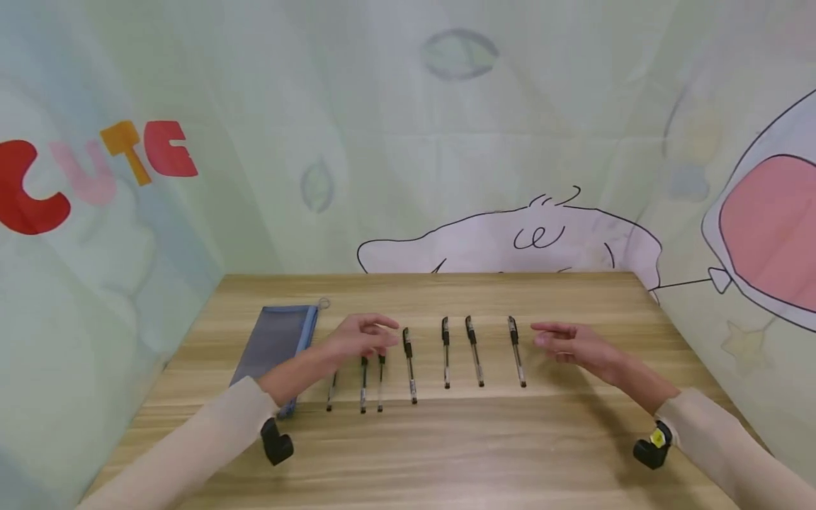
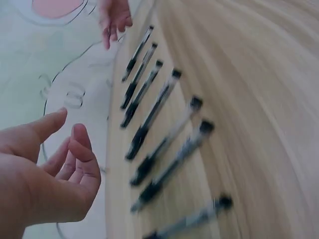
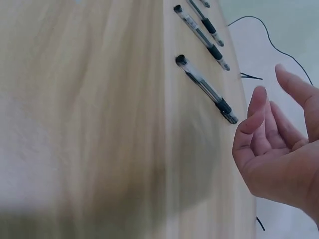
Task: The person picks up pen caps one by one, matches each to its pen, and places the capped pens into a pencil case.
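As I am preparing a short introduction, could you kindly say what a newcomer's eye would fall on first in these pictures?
Probably the seven pens laid in a row across the table, with the left hand near the row's left end and the right hand just beyond its right end. Then, likely, the colourful CUTE lettering on the backdrop at far left and the pink-centred balloon at far right.

Screened-off nook, building type unclear: cartoon-printed backdrop [image 1: 382, 92], wood-grain table [image 1: 446, 453].
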Motion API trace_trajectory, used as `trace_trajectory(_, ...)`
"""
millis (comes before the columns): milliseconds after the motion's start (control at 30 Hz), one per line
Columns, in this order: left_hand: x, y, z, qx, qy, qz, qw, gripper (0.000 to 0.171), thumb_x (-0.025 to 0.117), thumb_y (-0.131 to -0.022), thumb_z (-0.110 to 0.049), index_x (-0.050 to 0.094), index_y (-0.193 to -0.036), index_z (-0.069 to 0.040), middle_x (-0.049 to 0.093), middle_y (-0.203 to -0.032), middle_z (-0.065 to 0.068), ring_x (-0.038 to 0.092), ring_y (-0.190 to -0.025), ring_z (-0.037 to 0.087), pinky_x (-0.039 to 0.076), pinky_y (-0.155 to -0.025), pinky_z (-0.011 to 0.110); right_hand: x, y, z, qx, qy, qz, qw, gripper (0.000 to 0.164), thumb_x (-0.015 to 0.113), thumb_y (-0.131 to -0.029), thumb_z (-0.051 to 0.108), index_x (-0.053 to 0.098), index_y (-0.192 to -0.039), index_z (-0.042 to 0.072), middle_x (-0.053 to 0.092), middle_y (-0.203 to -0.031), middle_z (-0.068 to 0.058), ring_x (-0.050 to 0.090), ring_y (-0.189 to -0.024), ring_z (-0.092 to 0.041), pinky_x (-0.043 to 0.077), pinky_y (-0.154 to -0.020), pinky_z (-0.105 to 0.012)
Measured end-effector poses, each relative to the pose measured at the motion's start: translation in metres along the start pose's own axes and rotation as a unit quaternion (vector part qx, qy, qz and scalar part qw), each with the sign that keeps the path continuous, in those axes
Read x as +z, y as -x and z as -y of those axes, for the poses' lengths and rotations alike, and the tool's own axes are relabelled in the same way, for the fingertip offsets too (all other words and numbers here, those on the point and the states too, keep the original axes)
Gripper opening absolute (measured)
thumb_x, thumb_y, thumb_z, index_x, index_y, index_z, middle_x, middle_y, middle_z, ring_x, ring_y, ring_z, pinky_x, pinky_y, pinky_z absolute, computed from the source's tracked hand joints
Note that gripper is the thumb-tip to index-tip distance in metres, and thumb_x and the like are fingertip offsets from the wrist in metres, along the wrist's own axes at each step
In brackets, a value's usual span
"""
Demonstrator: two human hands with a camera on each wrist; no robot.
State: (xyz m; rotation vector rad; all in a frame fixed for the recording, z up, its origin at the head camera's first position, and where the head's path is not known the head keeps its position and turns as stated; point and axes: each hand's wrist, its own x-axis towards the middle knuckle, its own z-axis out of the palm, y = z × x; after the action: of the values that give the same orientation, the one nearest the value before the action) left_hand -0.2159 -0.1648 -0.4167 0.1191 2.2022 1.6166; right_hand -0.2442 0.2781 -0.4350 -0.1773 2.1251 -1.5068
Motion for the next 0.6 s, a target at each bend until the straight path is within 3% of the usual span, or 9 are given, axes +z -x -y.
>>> trace_trajectory(200,-0.052,0.029,0.01,-0.006,-0.033,-0.017,0.9993,0.047,0.073,-0.096,-0.025,0.06,-0.135,-0.002,0.075,-0.097,-0.002,0.067,-0.087,0.02,0.05,-0.074,0.034,-0.007,-0.005,0.0,-0.036,0.043,-0.022,0.998,0.064,0.066,-0.101,0.029,0.042,-0.152,-0.002,0.064,-0.132,-0.015,0.063,-0.107,-0.015,0.054,-0.088,-0.031)
trace_trajectory(300,-0.072,0.041,0.016,0.008,-0.066,-0.052,0.9964,0.047,0.071,-0.097,-0.026,0.059,-0.134,0.0,0.073,-0.091,-0.006,0.068,-0.084,0.017,0.052,-0.072,0.033,-0.012,-0.007,-0.002,-0.054,0.064,-0.045,0.995,0.063,0.064,-0.102,0.031,0.044,-0.15,-0.003,0.06,-0.14,-0.023,0.065,-0.109,-0.011,0.055,-0.088,-0.03)
trace_trajectory(433,-0.09,0.052,0.021,0.018,-0.089,-0.094,0.9913,0.047,0.069,-0.099,-0.028,0.059,-0.134,0.001,0.071,-0.087,-0.009,0.067,-0.082,0.015,0.053,-0.071,0.031,-0.02,-0.007,-0.004,-0.053,0.059,-0.06,0.995,0.065,0.06,-0.104,0.035,0.04,-0.153,-0.003,0.045,-0.154,-0.028,0.061,-0.119,-0.011,0.055,-0.093,-0.027)
trace_trajectory(600,-0.102,0.061,0.026,0.015,-0.091,-0.097,0.991,0.05,0.067,-0.1,-0.03,0.058,-0.137,0.001,0.073,-0.094,-0.005,0.068,-0.087,0.016,0.054,-0.074,0.032,-0.022,-0.004,-0.005,-0.04,0.054,-0.05,0.996,0.068,0.058,-0.104,0.038,0.037,-0.155,-0.002,0.04,-0.158,-0.027,0.057,-0.13,-0.022,0.053,-0.099,-0.03)
